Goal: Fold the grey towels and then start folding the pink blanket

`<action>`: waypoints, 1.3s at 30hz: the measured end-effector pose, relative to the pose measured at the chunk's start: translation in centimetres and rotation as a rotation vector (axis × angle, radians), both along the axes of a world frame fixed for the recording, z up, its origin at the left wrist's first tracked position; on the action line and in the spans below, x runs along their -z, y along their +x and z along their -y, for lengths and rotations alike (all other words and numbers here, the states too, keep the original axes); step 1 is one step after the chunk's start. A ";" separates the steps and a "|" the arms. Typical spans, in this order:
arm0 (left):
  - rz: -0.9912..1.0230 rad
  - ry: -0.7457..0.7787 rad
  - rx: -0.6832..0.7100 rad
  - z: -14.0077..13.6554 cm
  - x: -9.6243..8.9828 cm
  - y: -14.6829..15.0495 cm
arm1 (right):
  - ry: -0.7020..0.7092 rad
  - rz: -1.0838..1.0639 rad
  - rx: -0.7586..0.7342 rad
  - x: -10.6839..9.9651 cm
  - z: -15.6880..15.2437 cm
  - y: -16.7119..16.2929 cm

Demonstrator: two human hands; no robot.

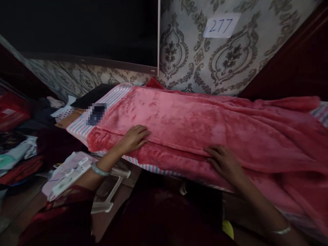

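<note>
A pink plush blanket (184, 112) lies partly folded over a striped cloth (115, 97) on a long surface in front of me. My left hand (134, 136) rests on the blanket near its left end, palm down with the fingers stretched out along a folded edge. Further right, my right hand (225, 162) touches the same edge, its fingers extended and the thumb apart. Looser folds of the blanket spread to the right. A blurred-out dark object (96, 114) sits on the striped cloth at the left end.
Behind the blanket are a patterned wall with a paper (221, 25) marked 277 and a large dark screen (79, 30). Piled clothes (20, 153) lie at far left. Below my left arm stand a white and pink item (69, 174) and a pale plastic frame (112, 191).
</note>
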State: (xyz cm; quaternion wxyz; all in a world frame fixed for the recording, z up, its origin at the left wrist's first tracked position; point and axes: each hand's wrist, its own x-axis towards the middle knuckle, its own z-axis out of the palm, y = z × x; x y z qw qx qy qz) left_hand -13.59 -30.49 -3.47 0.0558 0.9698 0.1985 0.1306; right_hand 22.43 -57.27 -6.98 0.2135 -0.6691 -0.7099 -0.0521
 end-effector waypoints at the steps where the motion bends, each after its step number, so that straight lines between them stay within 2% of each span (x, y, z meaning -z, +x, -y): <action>1: -0.015 0.019 -0.001 0.3 0.3 0.3 | 0.027 0.004 0.032 0.2 0.0 0.1; 5: -0.024 0.086 0.004 0.5 0.8 0.9 | 0.114 0.006 0.083 0.8 -0.1 0.5; 9: -0.001 0.137 -0.004 0.5 1.1 0.1 | 0.213 0.022 0.103 1.1 0.6 0.2; 14: 0.044 0.215 0.033 0.8 2.2 -0.6 | 0.262 0.017 -0.032 2.1 1.0 0.0; 19: 0.065 0.226 0.004 2.0 2.6 -0.7 | 0.308 -0.010 -0.080 2.9 1.1 0.8; 23: 0.027 0.228 -0.131 2.3 2.2 -2.0 | 0.324 0.001 -0.109 3.8 1.0 1.5; 27: 0.008 0.210 -0.361 1.4 1.6 -5.1 | 0.318 0.005 -0.109 4.8 0.9 2.0; 31: -0.056 0.170 -0.601 0.0 2.1 -7.8 | 0.318 0.011 -0.075 5.1 1.2 2.3; 35: -0.099 0.119 -0.666 -0.7 2.9 -8.7 | 0.353 0.031 -0.016 4.8 1.6 2.2; 39: -0.107 0.112 -0.669 -1.0 1.6 -8.5 | 0.340 0.035 0.017 4.1 1.5 1.5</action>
